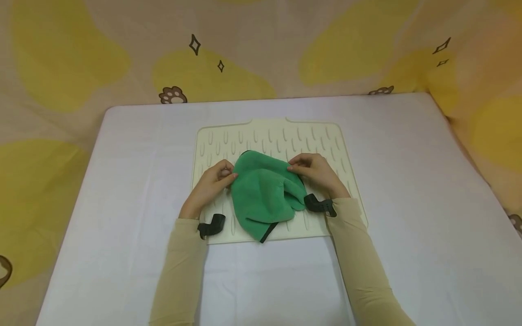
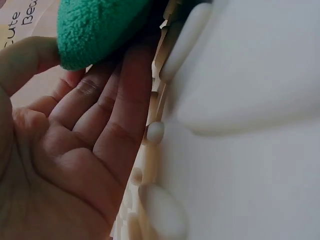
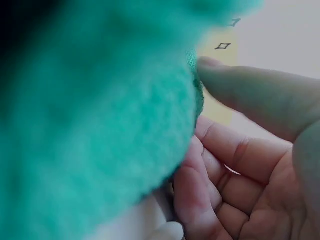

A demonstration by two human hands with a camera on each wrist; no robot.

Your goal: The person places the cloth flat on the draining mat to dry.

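A green cloth point(image 1: 261, 192) with dark edging lies bunched and creased over a cream ridged mat point(image 1: 326, 136). At its left edge my left hand point(image 1: 210, 183) pinches the fabric between thumb and fingers. My right hand point(image 1: 316, 172) pinches the upper right edge of the same cloth. In the left wrist view, the thumb of the left hand point(image 2: 85, 130) presses on the green cloth point(image 2: 100, 32), and the fingertips are hidden behind it. Up close in the right wrist view, the cloth point(image 3: 110, 135) blurs across the left side, its edge by the thumb and fingers of the right hand point(image 3: 245, 165).
The mat rests on a table point(image 1: 122, 181) covered in white. Behind it hangs a patterned curtain point(image 1: 244, 50) with yellow patches and paw prints. Black wrist devices sit on the left wrist point(image 1: 212, 225) and right wrist point(image 1: 320, 204).
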